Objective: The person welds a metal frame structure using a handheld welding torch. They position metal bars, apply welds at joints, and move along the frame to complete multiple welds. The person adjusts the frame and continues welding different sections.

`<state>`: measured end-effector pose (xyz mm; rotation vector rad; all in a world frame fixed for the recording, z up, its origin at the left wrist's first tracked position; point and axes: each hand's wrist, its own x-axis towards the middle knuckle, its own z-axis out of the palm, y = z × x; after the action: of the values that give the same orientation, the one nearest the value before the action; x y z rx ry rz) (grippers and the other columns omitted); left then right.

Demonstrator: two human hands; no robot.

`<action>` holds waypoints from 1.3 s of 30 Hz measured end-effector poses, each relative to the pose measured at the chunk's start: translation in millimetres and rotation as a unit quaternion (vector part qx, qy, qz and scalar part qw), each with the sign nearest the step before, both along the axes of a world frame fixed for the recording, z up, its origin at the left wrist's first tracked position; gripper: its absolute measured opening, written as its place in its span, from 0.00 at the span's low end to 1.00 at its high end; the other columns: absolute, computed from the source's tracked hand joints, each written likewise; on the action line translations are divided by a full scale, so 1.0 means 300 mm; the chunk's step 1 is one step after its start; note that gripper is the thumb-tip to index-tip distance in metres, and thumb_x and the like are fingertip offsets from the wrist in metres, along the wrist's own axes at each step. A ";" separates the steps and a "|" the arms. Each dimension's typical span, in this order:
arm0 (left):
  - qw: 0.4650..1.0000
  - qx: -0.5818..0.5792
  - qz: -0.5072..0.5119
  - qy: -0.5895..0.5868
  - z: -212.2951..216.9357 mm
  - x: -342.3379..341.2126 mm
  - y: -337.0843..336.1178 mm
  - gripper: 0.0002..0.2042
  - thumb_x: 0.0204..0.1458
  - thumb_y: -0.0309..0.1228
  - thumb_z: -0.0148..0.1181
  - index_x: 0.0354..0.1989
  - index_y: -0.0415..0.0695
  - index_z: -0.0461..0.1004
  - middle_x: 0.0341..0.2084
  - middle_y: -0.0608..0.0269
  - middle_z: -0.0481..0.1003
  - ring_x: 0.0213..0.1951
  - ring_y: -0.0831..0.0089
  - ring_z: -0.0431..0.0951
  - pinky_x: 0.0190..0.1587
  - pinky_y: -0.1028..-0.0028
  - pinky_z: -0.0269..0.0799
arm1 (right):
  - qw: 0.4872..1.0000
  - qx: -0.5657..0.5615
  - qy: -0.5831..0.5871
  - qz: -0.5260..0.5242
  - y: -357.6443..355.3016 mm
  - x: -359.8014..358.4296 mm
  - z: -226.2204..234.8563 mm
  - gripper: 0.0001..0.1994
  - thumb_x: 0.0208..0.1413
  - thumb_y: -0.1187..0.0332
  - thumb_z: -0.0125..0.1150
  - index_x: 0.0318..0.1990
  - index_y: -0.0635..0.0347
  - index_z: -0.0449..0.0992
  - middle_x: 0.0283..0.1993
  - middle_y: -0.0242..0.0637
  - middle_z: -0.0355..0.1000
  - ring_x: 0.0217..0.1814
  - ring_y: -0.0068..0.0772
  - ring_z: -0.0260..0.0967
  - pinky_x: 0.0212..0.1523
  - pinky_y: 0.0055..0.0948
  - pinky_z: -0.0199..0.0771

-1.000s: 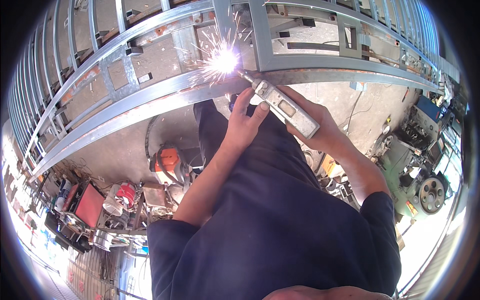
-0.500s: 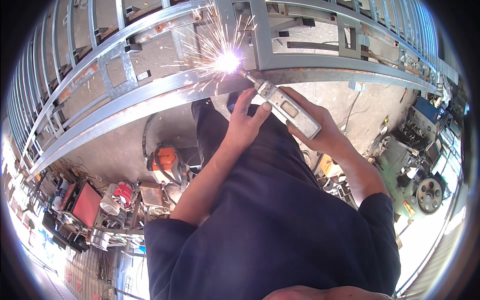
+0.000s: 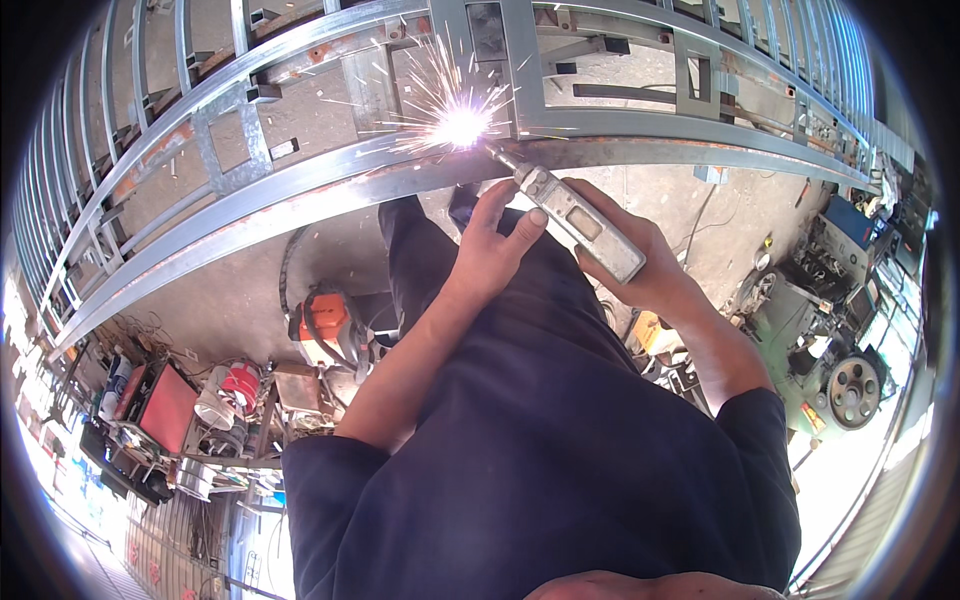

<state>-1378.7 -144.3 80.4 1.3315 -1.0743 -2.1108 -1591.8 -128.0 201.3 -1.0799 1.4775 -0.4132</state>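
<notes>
A grey, box-shaped welding gun (image 3: 588, 226) slants across in front of my body, its narrow nozzle tip pointing up and left. My right hand (image 3: 640, 262) is wrapped round its rear body from the right. At the front end, my left hand (image 3: 492, 248) grips the gun from the left, thumb against its side and some fingers hidden behind it. A white-violet glare (image 3: 463, 126) with flying sparks burns at the tip, covering the spot on the metal frame (image 3: 640, 127) where the tip meets it. The frame is of grey steel tube, with rust in places.
Upright bars (image 3: 143, 70) run along the frame's far side. Below the frame, an orange-and-black machine (image 3: 325, 320) stands on the floor, a dark hose rising from it. At left are a red box (image 3: 166, 410) and buckets; at right, a green machine with a round wheel (image 3: 853, 392).
The glare and the gun's tip have shifted slightly to the right along the frame. Both hands have moved a little with the gun, keeping their hold.
</notes>
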 end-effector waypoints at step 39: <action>0.981 0.123 0.055 0.138 0.094 0.014 -0.011 0.44 0.65 0.47 0.68 0.78 0.30 0.53 0.66 0.46 0.70 0.68 0.61 0.70 0.72 0.64 0.63 | 0.999 -0.040 0.012 -0.024 0.004 0.059 0.031 0.35 0.62 0.73 0.68 0.77 0.52 0.65 0.66 0.47 0.77 0.70 0.41 0.76 0.65 0.33 0.75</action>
<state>-1374.6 -147.6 108.6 1.1273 -0.6290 -2.3157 -1574.1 -127.0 210.7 -1.1173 1.5216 -0.4993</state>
